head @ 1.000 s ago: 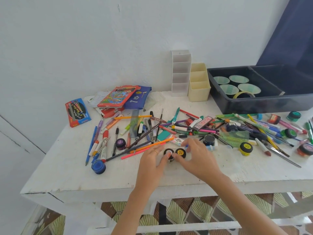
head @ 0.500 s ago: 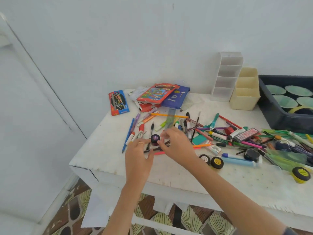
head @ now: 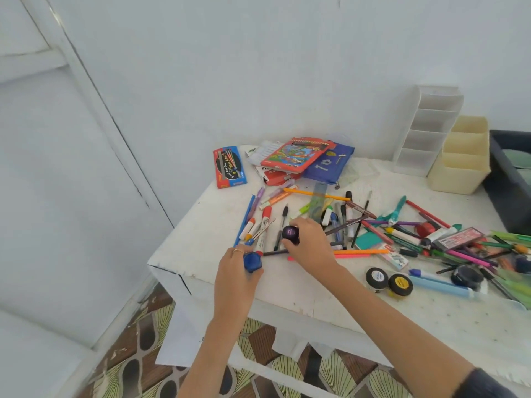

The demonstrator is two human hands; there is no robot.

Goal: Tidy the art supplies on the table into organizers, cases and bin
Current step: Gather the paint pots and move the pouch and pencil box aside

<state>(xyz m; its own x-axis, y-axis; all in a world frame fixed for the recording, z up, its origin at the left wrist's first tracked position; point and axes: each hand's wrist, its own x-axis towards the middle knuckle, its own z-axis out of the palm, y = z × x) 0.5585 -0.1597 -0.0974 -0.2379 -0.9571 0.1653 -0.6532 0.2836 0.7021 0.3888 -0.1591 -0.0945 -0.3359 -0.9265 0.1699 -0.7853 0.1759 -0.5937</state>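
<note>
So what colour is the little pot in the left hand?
Blue; the pot in the left hand shows best in the head view.

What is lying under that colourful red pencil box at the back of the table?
The pencil box rests on a blue pouch, a white packet and a red-and-white box; whatever lies further beneath is covered.

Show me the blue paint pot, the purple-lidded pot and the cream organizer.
blue paint pot (head: 252, 261), head view, on its blue lid.
purple-lidded pot (head: 290, 232), head view, on the lid's top.
cream organizer (head: 457, 180), head view, on its near wall.
</note>
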